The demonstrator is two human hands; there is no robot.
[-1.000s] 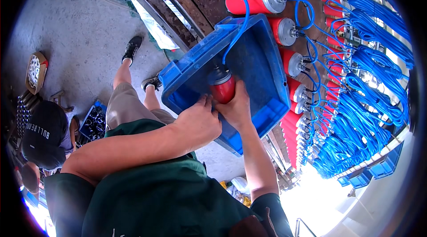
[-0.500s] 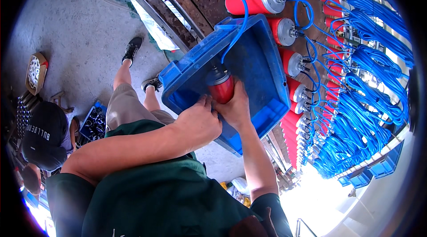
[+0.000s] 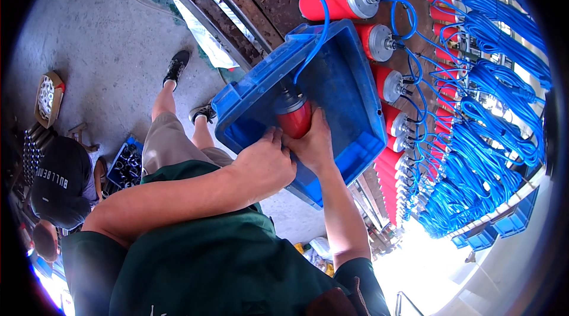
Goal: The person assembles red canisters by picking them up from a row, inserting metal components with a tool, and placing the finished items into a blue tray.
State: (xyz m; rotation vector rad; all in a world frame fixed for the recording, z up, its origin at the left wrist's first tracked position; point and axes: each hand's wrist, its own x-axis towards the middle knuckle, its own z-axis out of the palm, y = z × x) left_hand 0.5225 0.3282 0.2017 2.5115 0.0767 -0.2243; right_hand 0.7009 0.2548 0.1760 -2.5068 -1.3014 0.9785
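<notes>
Inside a tilted blue plastic crate (image 3: 349, 96), a red cylinder (image 3: 296, 119) with a grey metal cap points away from me. A blue cable (image 3: 323, 31) rises from its capped end over the crate's far wall. My right hand (image 3: 313, 143) is wrapped round the cylinder's near part, thumb along its right side. Closed and bent at the wrist, my left hand (image 3: 265, 162) presses its curled fingers against the cylinder's near left side, touching my right hand. The cylinder's near end is hidden behind my fingers.
Several more red cylinders (image 3: 338, 0) with metal ends lie in rows on a brown surface at the right. Coiled blue cables (image 3: 498, 120) are heaped beyond them. A rusty metal rail (image 3: 207, 13) runs behind the crate. At far left a co-worker (image 3: 62, 179) crouches by a blue bin (image 3: 124, 165).
My hands and the red cylinder hold almost the same position. The co-worker at the left has shifted slightly.
</notes>
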